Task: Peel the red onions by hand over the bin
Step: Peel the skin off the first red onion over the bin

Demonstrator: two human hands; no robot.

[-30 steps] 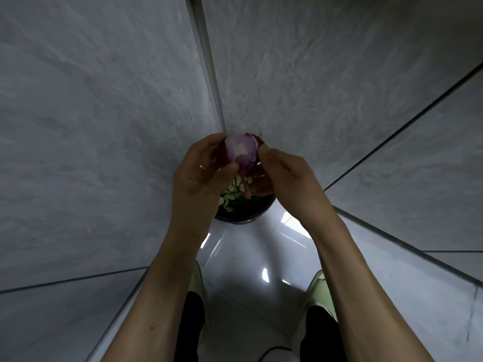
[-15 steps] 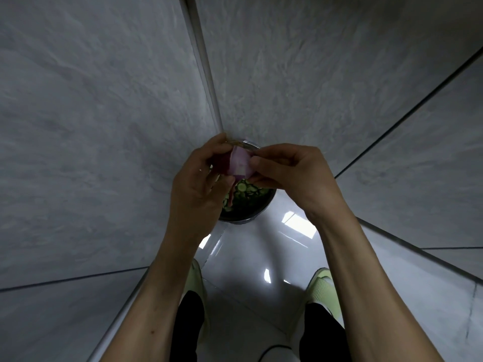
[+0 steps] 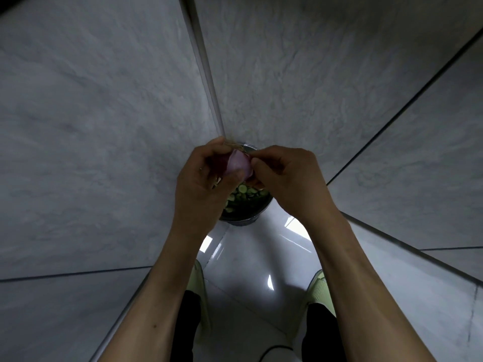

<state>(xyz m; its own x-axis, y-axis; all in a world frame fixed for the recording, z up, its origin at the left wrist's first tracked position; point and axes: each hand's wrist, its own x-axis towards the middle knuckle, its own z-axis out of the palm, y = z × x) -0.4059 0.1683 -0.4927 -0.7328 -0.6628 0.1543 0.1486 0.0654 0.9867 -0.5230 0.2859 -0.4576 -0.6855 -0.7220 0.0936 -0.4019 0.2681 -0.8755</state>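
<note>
A red onion with pale purple peeled flesh is held above the round metal bin. My left hand grips the onion from the left, thumb pressed on its lower face. My right hand has curled fingers pinching the onion's skin at its right edge. Green cucumber slices and scraps lie in the bin under the hands. Much of the onion is hidden by my fingers.
The bin stands in a floor corner where two grey marbled walls meet. Glossy white floor tiles reflect light. My feet in pale green slippers stand on either side below the bin.
The onion has been turned in my hands and lifted slightly. My right hand shifted from cupping below it to pinching skin at its right side.
</note>
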